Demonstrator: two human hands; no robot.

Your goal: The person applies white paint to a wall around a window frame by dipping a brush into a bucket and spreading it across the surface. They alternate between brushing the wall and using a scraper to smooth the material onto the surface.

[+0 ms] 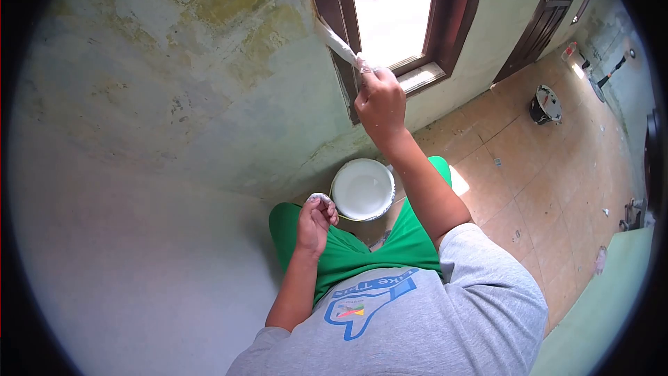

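Observation:
My right hand (382, 101) is raised to the lower left part of the brown window frame (336, 10). Its fingers are closed on the end of a white strip (337, 43), which looks like tape or paper and runs up along the frame's edge beside the wall. My left hand (317, 224) is held over my left knee with the fingers curled. Something white shows at its fingertips, too small to name for sure. Close to that hand, between my knees, a white bucket (362, 189) stands on the floor; its inside looks white.
The wall (174, 90) has patchy, peeling paint and pale smooth areas. A dark bucket (545, 105) with pale residue sits on the tiled floor (504, 188) to the right. Beyond it are a brown door (539, 21) and small debris.

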